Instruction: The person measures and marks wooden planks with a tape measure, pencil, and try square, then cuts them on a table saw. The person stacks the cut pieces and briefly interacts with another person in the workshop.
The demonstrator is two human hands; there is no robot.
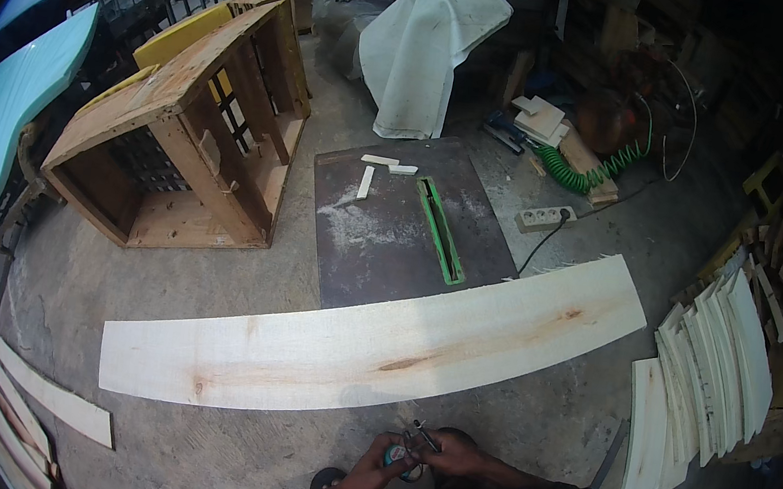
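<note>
Ideally, the left hand (374,463) steadies the round container (396,456) it grips — while the right hand (454,455) gently guides its pinched dark tool (426,436).

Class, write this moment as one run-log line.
left hand: holds small round teal object; right hand: holds thin dark rod-like object; ahead: long pale wooden board, untouched; beyond: dark flat panel with green-framed slot

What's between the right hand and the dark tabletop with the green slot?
In the head view, a long pale board lies between the right hand and the dark tabletop.
</note>
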